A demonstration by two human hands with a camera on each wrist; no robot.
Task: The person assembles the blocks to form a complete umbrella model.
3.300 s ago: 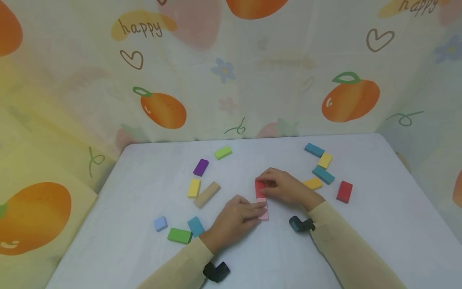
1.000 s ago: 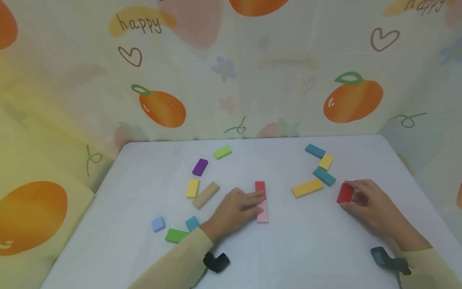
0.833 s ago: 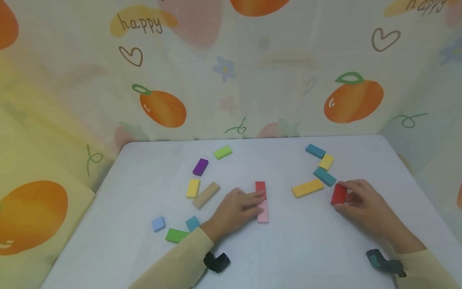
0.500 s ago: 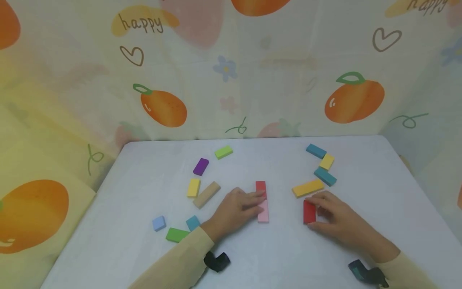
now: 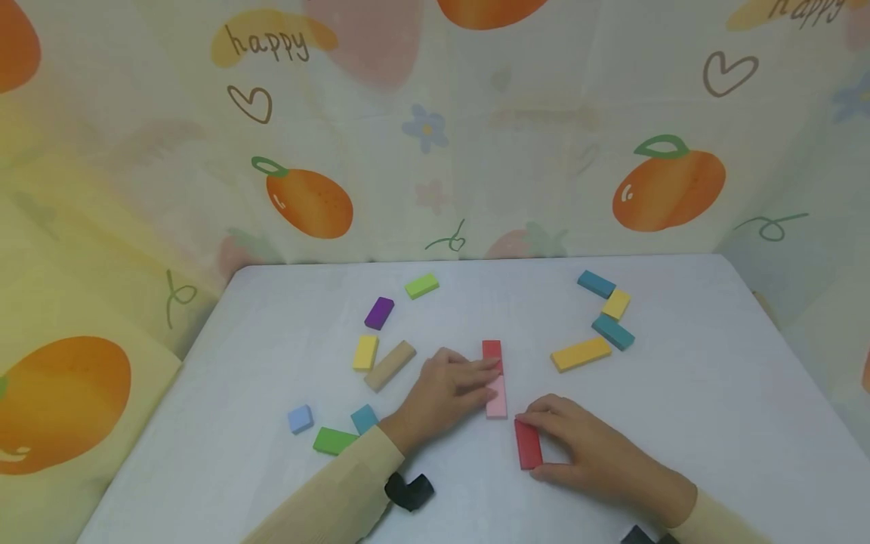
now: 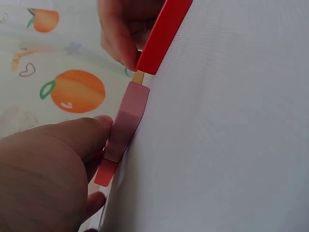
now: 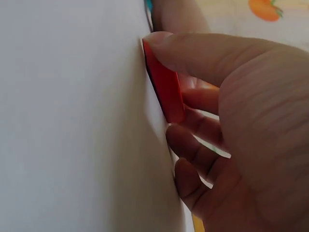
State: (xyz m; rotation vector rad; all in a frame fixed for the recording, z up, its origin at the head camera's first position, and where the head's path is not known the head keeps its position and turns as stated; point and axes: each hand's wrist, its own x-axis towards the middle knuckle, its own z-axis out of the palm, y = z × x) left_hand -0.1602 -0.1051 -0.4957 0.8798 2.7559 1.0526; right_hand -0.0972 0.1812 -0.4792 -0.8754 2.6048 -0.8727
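In the head view, a red block (image 5: 492, 351) and a pink block (image 5: 497, 404) lie end to end in a line on the white table. My left hand (image 5: 445, 400) rests its extended fingers across them, covering the part where they meet. Just to the near right, my right hand (image 5: 598, 453) pinches a second red block (image 5: 528, 446) by its ends between thumb and fingers. That block sits close to the pink block's near end, apart from it and slightly tilted. The right wrist view shows the thumb over one end of this red block (image 7: 166, 89).
At the right lie a long orange-yellow block (image 5: 581, 354), two teal blocks (image 5: 613, 332) and a yellow one (image 5: 615, 304). Leftward are purple (image 5: 379, 313), lime (image 5: 422, 285), yellow (image 5: 365, 353), wooden (image 5: 390, 366), green (image 5: 334, 440), teal (image 5: 364, 418) and light-blue (image 5: 300, 418) blocks.
My right hand left the line's far red block, took hold of the other red block at the right, and brought it left and nearer, beside the pink block. My left hand stays in place.
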